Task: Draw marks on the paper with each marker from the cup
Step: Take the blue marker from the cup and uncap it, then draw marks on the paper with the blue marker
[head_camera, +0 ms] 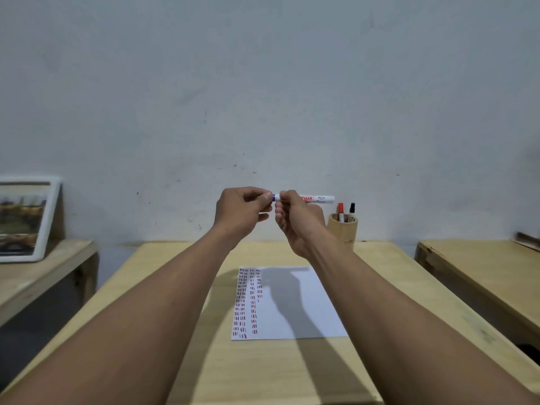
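Observation:
Both my hands are raised above the far end of the wooden table (380, 287). My right hand (298, 223) grips the white barrel of a blue marker (318, 199), held level. My left hand (242, 211) pinches the marker's blue cap end; a strip of blue shows between the two hands. Whether the cap is on or off cannot be told. A white paper (306, 305) lies below with columns of short red and dark marks down its left side. A wooden cup (343, 229) at the table's back holds a red marker (340, 211) and a black marker (351, 212).
A framed picture (26, 220) leans against the wall on a low wooden stand at the left. Another wooden table (482, 273) stands at the right, with a gap between. A plain wall is close behind the table.

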